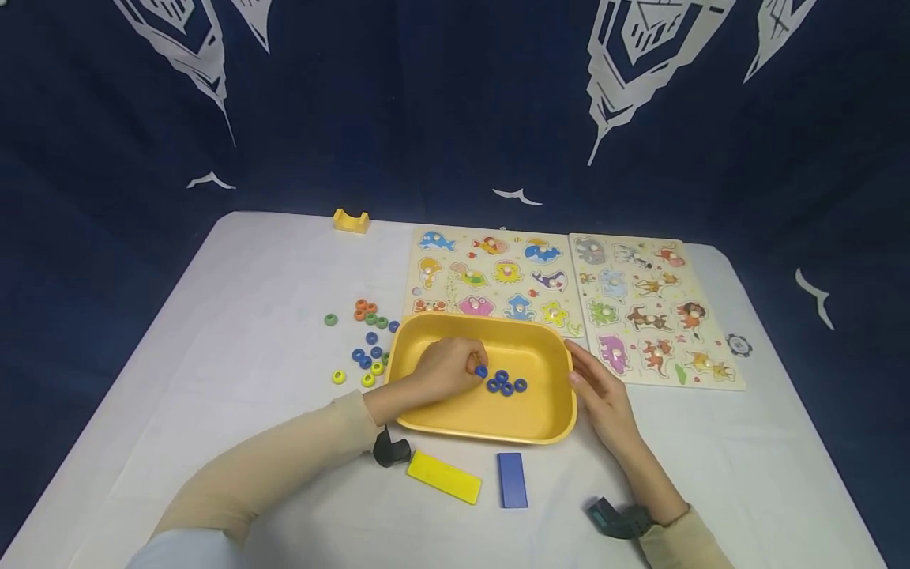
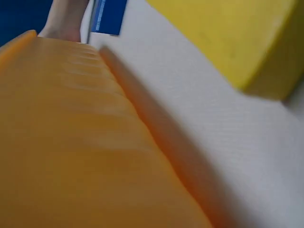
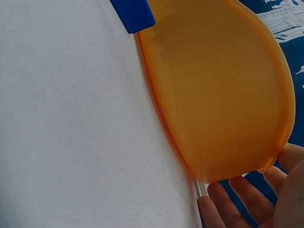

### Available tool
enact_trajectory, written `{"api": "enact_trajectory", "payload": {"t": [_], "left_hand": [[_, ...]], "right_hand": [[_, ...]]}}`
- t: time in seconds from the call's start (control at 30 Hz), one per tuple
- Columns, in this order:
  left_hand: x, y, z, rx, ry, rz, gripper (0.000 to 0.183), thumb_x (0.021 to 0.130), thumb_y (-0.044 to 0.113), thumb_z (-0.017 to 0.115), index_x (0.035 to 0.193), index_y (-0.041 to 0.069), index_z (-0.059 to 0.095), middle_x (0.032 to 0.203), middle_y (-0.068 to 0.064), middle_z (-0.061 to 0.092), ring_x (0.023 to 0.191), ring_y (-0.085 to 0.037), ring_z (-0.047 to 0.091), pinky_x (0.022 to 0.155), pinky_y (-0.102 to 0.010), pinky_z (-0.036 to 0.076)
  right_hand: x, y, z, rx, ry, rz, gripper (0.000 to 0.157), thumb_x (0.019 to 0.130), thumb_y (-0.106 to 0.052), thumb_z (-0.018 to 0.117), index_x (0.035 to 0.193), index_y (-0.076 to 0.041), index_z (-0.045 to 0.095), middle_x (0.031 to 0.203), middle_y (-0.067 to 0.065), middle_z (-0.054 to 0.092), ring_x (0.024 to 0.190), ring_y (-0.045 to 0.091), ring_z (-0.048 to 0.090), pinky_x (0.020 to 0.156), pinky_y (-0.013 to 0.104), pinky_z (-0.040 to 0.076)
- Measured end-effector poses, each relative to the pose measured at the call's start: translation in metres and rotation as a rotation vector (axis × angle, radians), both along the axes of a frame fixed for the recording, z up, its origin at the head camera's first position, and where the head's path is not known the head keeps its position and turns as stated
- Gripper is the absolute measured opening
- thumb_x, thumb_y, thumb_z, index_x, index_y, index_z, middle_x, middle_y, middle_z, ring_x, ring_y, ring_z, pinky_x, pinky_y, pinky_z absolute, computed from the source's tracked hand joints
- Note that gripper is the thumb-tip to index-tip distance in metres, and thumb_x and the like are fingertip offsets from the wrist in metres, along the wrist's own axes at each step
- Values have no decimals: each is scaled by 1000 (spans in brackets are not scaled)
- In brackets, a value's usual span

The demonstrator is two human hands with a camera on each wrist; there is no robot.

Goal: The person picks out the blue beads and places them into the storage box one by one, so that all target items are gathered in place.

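My left hand (image 1: pixel 445 369) reaches into a yellow tray (image 1: pixel 455 427) and pinches a blue bead (image 1: pixel 481 371) between thumb and fingers. Several blue beads (image 1: pixel 507 389) lie together on the tray floor just right of it. My right hand (image 1: pixel 604 399) rests against the tray's right end. In the right wrist view its spread fingers (image 3: pixel 244 194) touch the outside of the tray wall (image 3: pixel 218 95), with the thumb at the rim. The left wrist view shows mostly the tray's outer side (image 2: pixel 80 133); the left hand is hidden there.
Left of the tray lie loose green (image 1: pixel 330 319), orange (image 1: pixel 361 304), blue and yellow beads. A yellow block (image 1: pixel 444 476) and a blue block (image 1: pixel 512 480) lie in front. Behind are two animal puzzle boards (image 1: pixel 498 273) (image 1: pixel 643 316). A small yellow cradle-shaped piece (image 1: pixel 351 221) stands at the far edge.
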State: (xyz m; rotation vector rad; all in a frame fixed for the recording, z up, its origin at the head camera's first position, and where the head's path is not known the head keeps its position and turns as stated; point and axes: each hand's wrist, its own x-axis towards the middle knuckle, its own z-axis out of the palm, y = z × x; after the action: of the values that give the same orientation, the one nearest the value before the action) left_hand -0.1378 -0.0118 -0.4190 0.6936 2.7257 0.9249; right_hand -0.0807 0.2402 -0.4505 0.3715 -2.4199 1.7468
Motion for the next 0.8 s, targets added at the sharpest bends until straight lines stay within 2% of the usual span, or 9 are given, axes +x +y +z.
{"api": "enact_trajectory", "payload": {"t": [0.1, 0.2, 0.3, 0.37, 0.5, 0.6, 0.67, 0.8], "left_hand": [[-1, 4, -1, -41, 12, -26, 15, 68, 14, 72, 80, 16, 64, 61, 10, 55, 61, -5, 50, 59, -22, 39], [1, 4, 1, -44, -11, -45, 20, 68, 13, 72, 86, 15, 64, 68, 8, 59, 67, -6, 53, 65, -23, 40], [7, -1, 5, -11, -24, -37, 27, 69, 14, 71, 95, 13, 65, 78, 6, 61, 74, -8, 54, 70, -23, 41], [14, -8, 10, 42, 12, -15, 29, 70, 16, 71, 99, 13, 64, 84, 5, 62, 79, -10, 54, 73, -25, 41], [26, -30, 20, 230, 210, 54, 27, 73, 17, 70, 99, 13, 65, 93, 4, 63, 85, -10, 54, 76, -27, 42], [30, -55, 23, 377, 347, 120, 26, 72, 13, 69, 98, 11, 65, 95, 4, 62, 87, -10, 54, 77, -30, 45], [29, -75, 20, 456, 396, 174, 25, 72, 10, 69, 97, 10, 65, 95, 2, 62, 88, -12, 54, 77, -31, 46], [27, -117, 6, 522, 410, 333, 26, 72, 6, 69, 98, 7, 64, 96, 0, 61, 88, -16, 55, 80, -28, 45]], "right_hand": [[0, 2, -2, -1, 2, 1, 42, 91, -8, 47, 132, -14, 41, 135, 9, 43, 116, 3, 46, 93, 12, 36], [0, 2, -2, -11, -2, 6, 42, 91, -8, 47, 132, -13, 41, 135, 10, 42, 116, 4, 46, 93, 12, 36], [1, 1, -1, -19, -12, 10, 43, 90, -7, 47, 132, -12, 41, 135, 11, 42, 115, 3, 46, 93, 12, 35], [2, -1, 3, -19, -16, 11, 43, 90, -5, 47, 132, -9, 41, 134, 13, 42, 115, 2, 46, 93, 11, 35], [6, -8, 15, -6, -9, -1, 42, 90, -3, 46, 131, -4, 40, 133, 17, 43, 113, 1, 47, 92, 10, 35], [8, -11, 22, 0, -10, -8, 41, 90, -3, 46, 131, -1, 40, 132, 19, 43, 113, 1, 47, 92, 10, 34], [9, -12, 24, 1, -14, -11, 41, 90, -3, 45, 130, -1, 40, 132, 19, 43, 113, 1, 47, 92, 10, 34], [8, -9, 20, -4, -20, -5, 41, 90, -4, 46, 131, -3, 40, 133, 17, 43, 114, 2, 47, 93, 11, 34]]}}
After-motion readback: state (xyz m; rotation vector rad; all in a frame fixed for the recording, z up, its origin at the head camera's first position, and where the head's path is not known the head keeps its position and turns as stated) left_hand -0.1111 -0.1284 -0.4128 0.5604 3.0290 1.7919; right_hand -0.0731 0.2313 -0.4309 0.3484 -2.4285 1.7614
